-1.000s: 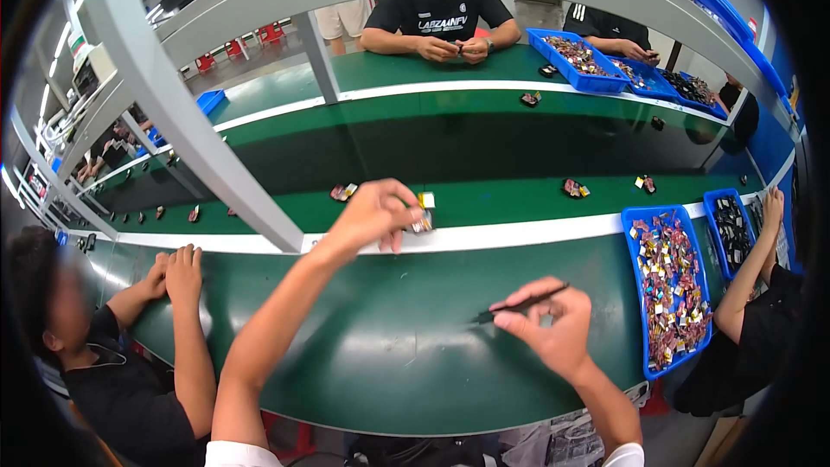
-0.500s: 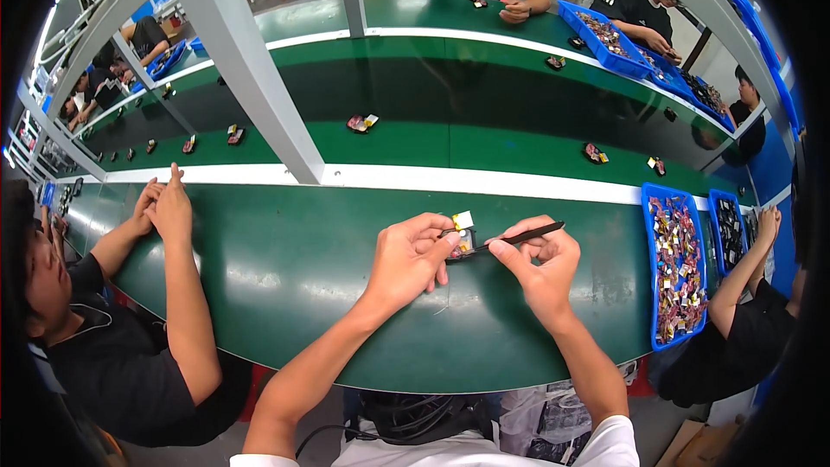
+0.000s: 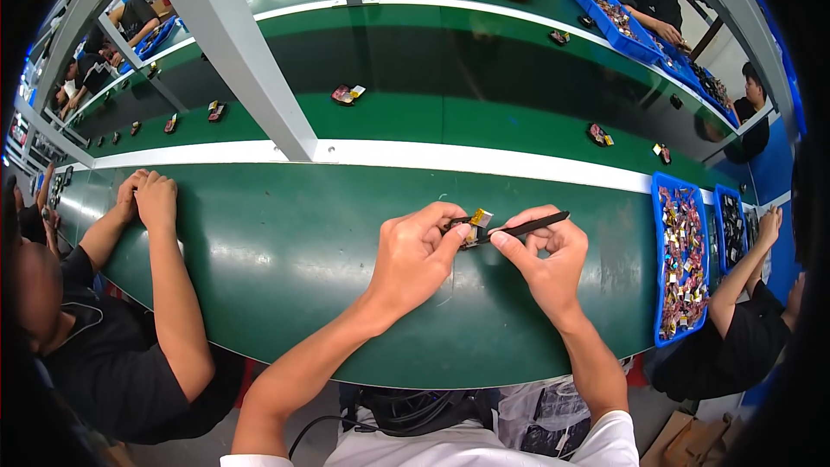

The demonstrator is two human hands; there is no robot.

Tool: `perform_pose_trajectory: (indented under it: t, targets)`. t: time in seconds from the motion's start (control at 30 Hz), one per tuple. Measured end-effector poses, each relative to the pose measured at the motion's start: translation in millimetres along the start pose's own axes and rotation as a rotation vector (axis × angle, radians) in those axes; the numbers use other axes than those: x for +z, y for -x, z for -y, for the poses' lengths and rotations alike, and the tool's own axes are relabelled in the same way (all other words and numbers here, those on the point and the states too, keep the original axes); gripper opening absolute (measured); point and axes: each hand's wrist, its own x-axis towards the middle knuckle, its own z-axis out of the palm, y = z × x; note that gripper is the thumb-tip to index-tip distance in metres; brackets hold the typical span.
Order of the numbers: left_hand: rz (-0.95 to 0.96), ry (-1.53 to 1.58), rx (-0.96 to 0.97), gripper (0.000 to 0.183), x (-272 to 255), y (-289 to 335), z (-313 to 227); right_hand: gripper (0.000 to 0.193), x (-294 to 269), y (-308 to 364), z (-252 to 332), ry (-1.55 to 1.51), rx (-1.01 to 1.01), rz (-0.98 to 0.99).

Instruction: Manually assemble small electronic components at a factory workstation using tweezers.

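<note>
Over the green bench (image 3: 285, 268), my left hand (image 3: 413, 246) pinches a small black plastic housing (image 3: 472, 240) with electronic parts inside. A silvery piece with yellow tape (image 3: 482, 217), like a small pouch battery, sticks up from its far edge. My right hand (image 3: 553, 255) grips black tweezers (image 3: 538, 223) like a pen, shaft pointing up to the right. The tweezers' tips meet the housing's right side; my fingers partly hide the contact.
To the right stand a blue tray (image 3: 659, 272) of small wired parts and another blue tray (image 3: 731, 199) of black pieces. Beyond a white rail (image 3: 398, 153), a green conveyor belt (image 3: 259, 125) carries spaced housings. A grey post (image 3: 229, 52) rises from the rail. Co-workers sit on both sides.
The silvery, yellow-taped piece has tilted to the right over the housing. The tweezers stay against the housing. My view has tipped slightly downward. The left co-worker's hands have lowered and folded together.
</note>
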Motion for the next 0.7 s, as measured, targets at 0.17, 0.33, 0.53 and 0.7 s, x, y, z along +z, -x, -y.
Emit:
perform_pose_trajectory:
  t: [0.17, 0.33, 0.53, 0.7]
  targets:
    - [-0.017, -0.010, 0.042, 0.018, 1, -1, 4, 0.017, 0, 0, -4, 0.026, -0.014, -0.002]
    - [0.023, 0.057, -0.015, 0.018, 2, 0, -4, 0.017, -2, 0, -3, 0.019, 0.019, 0.014]
    - [0.046, 0.013, 0.121, 0.019, 2, 2, 0, 0.017, -9, -6, 4, -0.262, 0.273, 0.043]
    - [0.036, -0.019, 0.160, 0.020, 3, 2, 2, 0.017, -11, -7, 11, -0.214, 0.366, 0.073]
